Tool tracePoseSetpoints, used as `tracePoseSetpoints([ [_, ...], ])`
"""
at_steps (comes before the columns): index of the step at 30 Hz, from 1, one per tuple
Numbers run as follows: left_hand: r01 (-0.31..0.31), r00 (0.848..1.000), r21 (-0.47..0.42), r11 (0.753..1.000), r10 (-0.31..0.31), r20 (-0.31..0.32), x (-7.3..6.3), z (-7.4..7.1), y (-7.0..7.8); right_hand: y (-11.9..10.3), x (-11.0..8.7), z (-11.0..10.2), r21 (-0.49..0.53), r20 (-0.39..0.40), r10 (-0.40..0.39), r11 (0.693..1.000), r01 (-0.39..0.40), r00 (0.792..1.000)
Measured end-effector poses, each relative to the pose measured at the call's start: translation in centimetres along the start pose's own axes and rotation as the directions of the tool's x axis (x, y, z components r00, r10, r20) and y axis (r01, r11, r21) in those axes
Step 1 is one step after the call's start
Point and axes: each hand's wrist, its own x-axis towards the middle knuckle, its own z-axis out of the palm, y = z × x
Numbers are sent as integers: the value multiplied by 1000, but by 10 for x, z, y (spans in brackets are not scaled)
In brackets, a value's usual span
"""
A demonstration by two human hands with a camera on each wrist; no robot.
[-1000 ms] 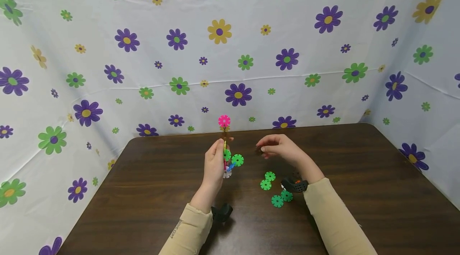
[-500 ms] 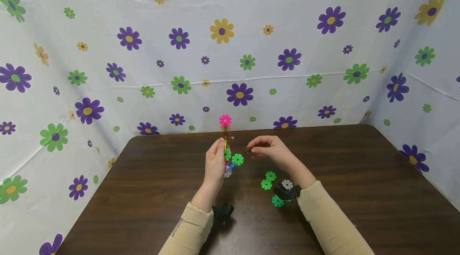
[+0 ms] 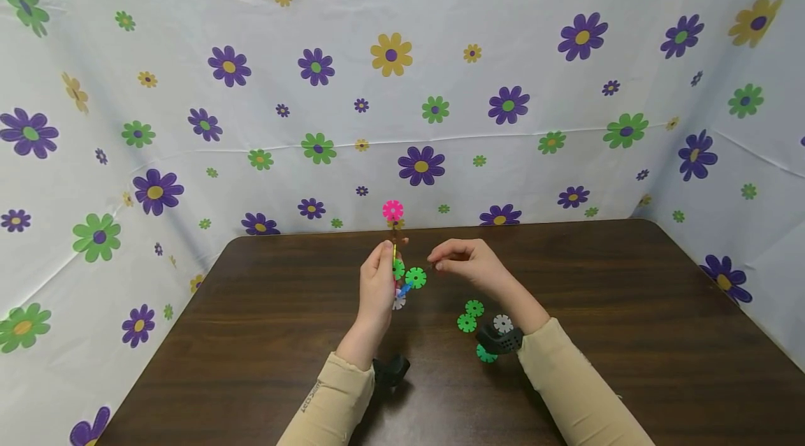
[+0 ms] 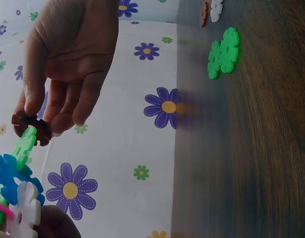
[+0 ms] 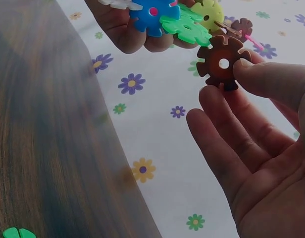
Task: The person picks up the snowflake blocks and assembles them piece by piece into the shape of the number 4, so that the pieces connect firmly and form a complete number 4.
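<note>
My left hand grips a joined chain of notched plastic discs in the head view. A pink disc tops the chain, and a light green disc juts out to the right. In the right wrist view a blue disc joins that green piece, while a white disc shows low in the left wrist view. Between thumb and fingers my right hand pinches a brown disc. Its edge meets the light green disc's edge; whether their slots are engaged, I cannot tell.
On the dark wooden table, loose light green discs, a grey-white disc and a darker green disc lie near my right wrist. Another brown disc appears in the left wrist view. A flowered curtain stands behind.
My right hand has moved left with the brown disc, up to the light green disc of the chain. My left hand stays nearly still, holding the chain.
</note>
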Motion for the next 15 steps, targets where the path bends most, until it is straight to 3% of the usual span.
tracePoseSetpoints([
  [9, 12, 999, -21, 1000, -13, -29, 1, -1, 0, 0, -1, 5, -35, 25, -85, 996, 86, 996],
  [15, 19, 998, -51, 999, -22, -51, 2, -2, -1, -2, -2, 11, -44, -3, -151, 988, 151, 989],
])
